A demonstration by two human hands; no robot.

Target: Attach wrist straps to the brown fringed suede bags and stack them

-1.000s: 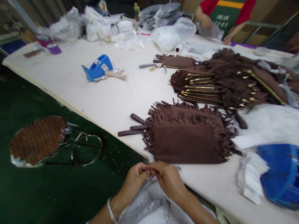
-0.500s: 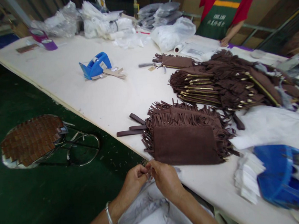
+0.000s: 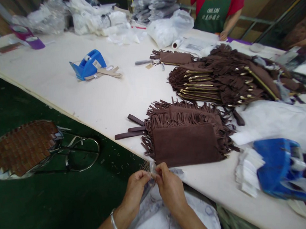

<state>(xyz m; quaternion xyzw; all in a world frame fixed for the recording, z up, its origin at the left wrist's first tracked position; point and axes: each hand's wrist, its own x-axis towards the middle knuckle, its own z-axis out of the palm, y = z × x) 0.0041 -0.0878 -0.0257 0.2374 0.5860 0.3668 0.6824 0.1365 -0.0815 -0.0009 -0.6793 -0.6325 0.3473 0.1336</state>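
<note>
Translucent scrap (image 3: 152, 167): fingertip handling, it seems.
Left hand (image 3: 134, 190) and right hand (image 3: 172, 189) pinch it; next move likely calls for fine control.

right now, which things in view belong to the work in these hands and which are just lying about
Likely in the work:
- clear scrap, pinched between left hand and right hand
- near brown pile, just beyond the hands

Seemingly lying about, untouched:
- far blue dispenser
- purple roll
- stool, on the floor
</note>
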